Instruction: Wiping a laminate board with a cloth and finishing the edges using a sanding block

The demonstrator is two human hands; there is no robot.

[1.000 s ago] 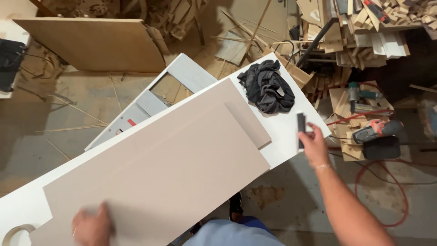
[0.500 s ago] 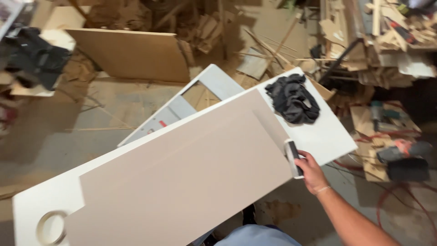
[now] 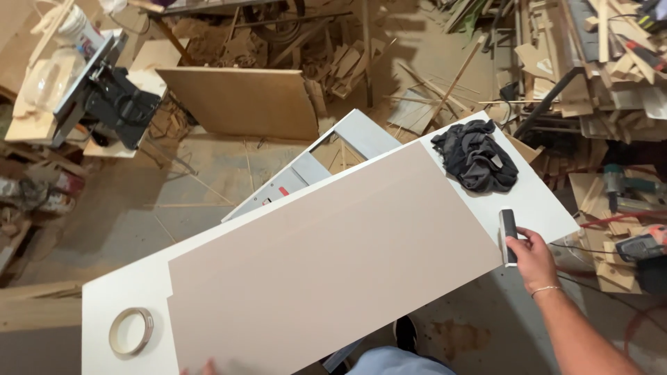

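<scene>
A large beige board (image 3: 333, 264) lies flat on a white panel (image 3: 542, 201) that serves as the worktop. My right hand (image 3: 533, 255) grips a small dark block-shaped tool (image 3: 508, 235) at the board's right edge. Only the fingertips of my left hand (image 3: 198, 368) show at the bottom edge, resting on the board's near left corner. A crumpled dark cloth (image 3: 476, 163) sits on the white panel beyond the tool. A roll of tape (image 3: 131, 330) lies on the panel's left end.
A grey metal frame (image 3: 326, 163) sticks out behind the panel. A brown board (image 3: 243, 101) leans on the floor beyond. Wood scraps and power tools (image 3: 625, 180) crowd the right side. A saw on a stand (image 3: 104, 90) is at upper left.
The view has swung left and down. My right hand with the tool has shifted slightly along the board's right edge. My left hand has dropped almost out of view.
</scene>
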